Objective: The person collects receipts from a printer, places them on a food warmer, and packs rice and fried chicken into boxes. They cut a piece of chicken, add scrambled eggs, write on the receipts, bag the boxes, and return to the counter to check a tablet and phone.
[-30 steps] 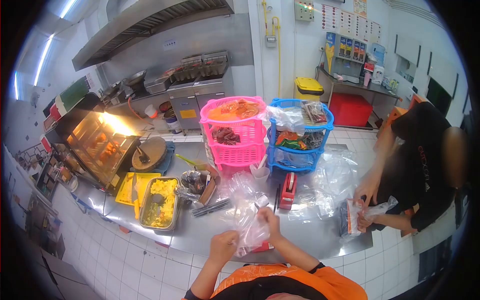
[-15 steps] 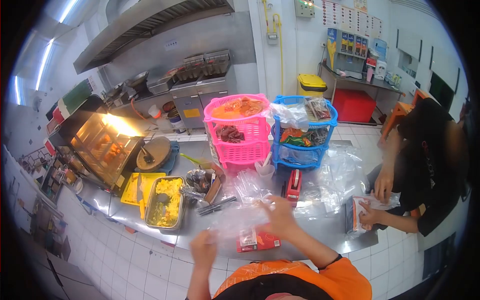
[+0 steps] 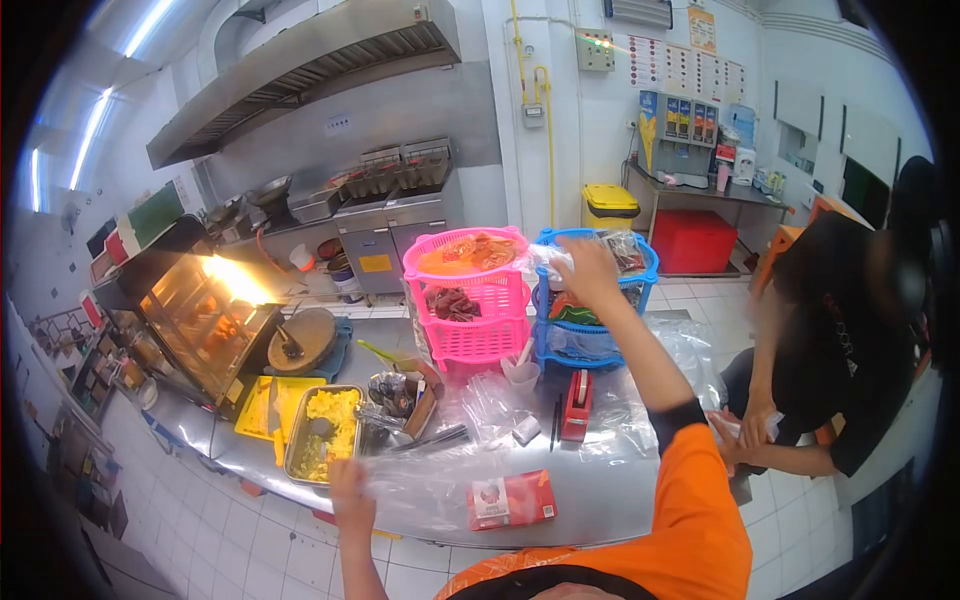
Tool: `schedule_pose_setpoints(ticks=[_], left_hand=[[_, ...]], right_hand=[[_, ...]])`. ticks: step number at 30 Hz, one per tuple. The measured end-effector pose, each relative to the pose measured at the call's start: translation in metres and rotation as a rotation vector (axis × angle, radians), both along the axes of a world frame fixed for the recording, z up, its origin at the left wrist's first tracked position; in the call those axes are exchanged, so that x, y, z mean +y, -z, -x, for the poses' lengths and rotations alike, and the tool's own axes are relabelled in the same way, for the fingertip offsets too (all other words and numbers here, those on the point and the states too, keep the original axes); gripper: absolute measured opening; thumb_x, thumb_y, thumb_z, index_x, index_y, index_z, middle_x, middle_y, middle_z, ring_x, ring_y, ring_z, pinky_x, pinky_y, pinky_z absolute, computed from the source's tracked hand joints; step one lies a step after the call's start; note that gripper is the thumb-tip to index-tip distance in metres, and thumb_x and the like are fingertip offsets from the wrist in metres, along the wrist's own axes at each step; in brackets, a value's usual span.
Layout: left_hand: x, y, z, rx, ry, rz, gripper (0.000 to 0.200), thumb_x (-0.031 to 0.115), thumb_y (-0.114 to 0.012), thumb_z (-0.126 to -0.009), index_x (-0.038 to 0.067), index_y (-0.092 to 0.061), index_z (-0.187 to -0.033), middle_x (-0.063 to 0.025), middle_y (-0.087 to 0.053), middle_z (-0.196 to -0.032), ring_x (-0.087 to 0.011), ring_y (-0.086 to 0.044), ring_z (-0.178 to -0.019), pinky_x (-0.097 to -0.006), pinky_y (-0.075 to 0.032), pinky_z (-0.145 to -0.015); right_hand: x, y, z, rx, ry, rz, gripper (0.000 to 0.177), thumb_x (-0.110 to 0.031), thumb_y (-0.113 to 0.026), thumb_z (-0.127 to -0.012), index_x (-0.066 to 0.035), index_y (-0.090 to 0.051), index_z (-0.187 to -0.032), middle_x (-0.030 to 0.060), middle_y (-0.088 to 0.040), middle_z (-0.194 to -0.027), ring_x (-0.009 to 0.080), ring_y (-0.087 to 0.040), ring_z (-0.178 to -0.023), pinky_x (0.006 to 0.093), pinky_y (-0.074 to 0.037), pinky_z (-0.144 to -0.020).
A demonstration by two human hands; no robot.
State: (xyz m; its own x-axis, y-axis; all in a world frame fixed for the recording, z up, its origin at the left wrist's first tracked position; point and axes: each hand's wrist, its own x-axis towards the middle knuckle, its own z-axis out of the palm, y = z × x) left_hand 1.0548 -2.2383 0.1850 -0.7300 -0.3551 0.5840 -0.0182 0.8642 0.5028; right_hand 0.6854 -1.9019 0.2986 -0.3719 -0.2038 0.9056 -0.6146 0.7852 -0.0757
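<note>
My left hand (image 3: 350, 495) is closed on the edge of a clear plastic bag (image 3: 430, 490), low over the front of the steel table, just below the metal tray of yellow food (image 3: 335, 415). My right hand (image 3: 590, 272) is stretched forward to the top tier of the blue basket rack (image 3: 645, 268). Its fingers touch a crumpled whitish plastic bag (image 3: 548, 257); their grip is partly hidden. A red box (image 3: 512, 500) with a white panel lies on the table between my arms.
Left of the blue rack stands a pink basket rack (image 3: 480, 345) holding packets. A red tape dispenser (image 3: 577, 405), a plastic cup (image 3: 521, 375) and loose clear bags (image 3: 650, 385) lie around. A yellow cutting board (image 3: 258, 410) carries a knife. A co-worker in black (image 3: 835, 320) is at the right.
My right hand has left the clear bag and moved up and forward to the blue rack. My left hand has moved left and slightly lower. The co-worker's hands have shifted a little.
</note>
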Motion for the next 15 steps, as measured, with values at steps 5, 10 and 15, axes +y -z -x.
schedule_pose_setpoints(ticks=[5, 10, 15], left_hand=[[0.049, -0.069, 0.064, 0.145, 0.431, 0.318, 0.026, -0.008, -0.056, -0.055, 0.009, -0.057, -0.075, -0.008, -0.053, -0.095, -0.03, -0.05, -0.104, -0.0547, -0.029, -0.105], [0.078, -0.088, 0.154, 0.099, 0.821, 0.48, 0.039, -0.008, -0.06, -0.053, 0.009, -0.058, -0.088, -0.0095, -0.053, -0.112, -0.0316, -0.047, -0.116, -0.0544, -0.028, -0.106], [0.121, -0.081, 0.26, 0.085, 1.026, 0.475, 0.046, -0.009, -0.059, -0.058, 0.008, -0.056, -0.101, -0.0134, -0.048, -0.124, -0.033, -0.042, -0.123, -0.0502, -0.03, -0.106]], right_hand=[[0.005, -0.022, 0.044, -0.566, 0.189, -0.294, 0.03, -0.036, -0.06, -0.084, -0.01, -0.071, -0.092, 0.0172, -0.067, -0.09, 0.0308, -0.064, -0.088, 0.0475, -0.045, -0.08], [0.028, -0.008, 0.074, -0.684, -0.01, -0.067, 0.03, -0.031, -0.061, -0.083, -0.003, -0.069, -0.092, 0.0177, -0.068, -0.09, 0.0327, -0.065, -0.088, 0.0409, -0.049, -0.077], [0.046, -0.002, 0.073, -0.719, -0.18, 0.14, 0.022, -0.024, -0.075, -0.072, -0.005, -0.07, -0.081, 0.01, -0.07, -0.08, 0.021, -0.067, -0.078, 0.0336, -0.051, -0.072]])
